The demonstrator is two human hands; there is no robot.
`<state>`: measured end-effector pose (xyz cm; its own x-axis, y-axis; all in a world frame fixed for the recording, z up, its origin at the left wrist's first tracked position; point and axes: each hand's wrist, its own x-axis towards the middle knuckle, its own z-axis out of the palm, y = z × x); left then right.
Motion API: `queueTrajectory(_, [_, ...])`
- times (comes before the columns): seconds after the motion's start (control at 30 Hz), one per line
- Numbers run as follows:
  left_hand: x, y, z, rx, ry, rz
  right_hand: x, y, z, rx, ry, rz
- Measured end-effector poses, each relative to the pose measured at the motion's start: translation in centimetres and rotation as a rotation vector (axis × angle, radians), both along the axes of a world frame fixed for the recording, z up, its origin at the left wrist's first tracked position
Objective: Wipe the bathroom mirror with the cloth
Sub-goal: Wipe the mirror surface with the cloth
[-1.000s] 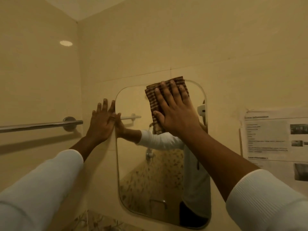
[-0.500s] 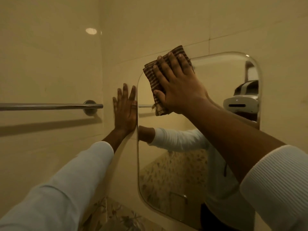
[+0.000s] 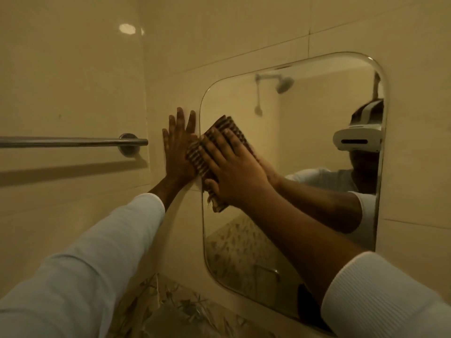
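A rounded-corner mirror point(image 3: 314, 132) hangs on the cream tiled wall. My right hand point(image 3: 234, 169) lies flat on a brown striped cloth point(image 3: 220, 132), pressing it against the mirror's left edge at mid height. The cloth's lower corner sticks out under my palm. My left hand point(image 3: 177, 147) rests flat on the wall tile just left of the mirror, fingers spread, holding nothing. It touches or nearly touches the cloth's left side. The glass reflects my arm and a shower head.
A chrome towel bar point(image 3: 73, 142) runs along the left wall at hand height. A floral-patterned surface point(image 3: 185, 311) lies below the mirror. Tiled wall surrounds the mirror on all sides.
My right hand has slid the cloth down and left, from the mirror's top to its left edge beside my left hand. The view has shifted, so the mirror appears further right.
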<state>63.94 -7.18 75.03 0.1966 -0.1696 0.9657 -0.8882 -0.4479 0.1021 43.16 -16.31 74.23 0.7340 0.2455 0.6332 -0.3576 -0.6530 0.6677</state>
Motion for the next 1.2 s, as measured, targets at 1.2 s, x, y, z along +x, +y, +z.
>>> queueTrajectory(1.2, [-0.5, -0.1, -0.2, 0.005, 0.028, -0.006, -2.2, -1.5, 7.8, -0.243, 0.083, -0.002])
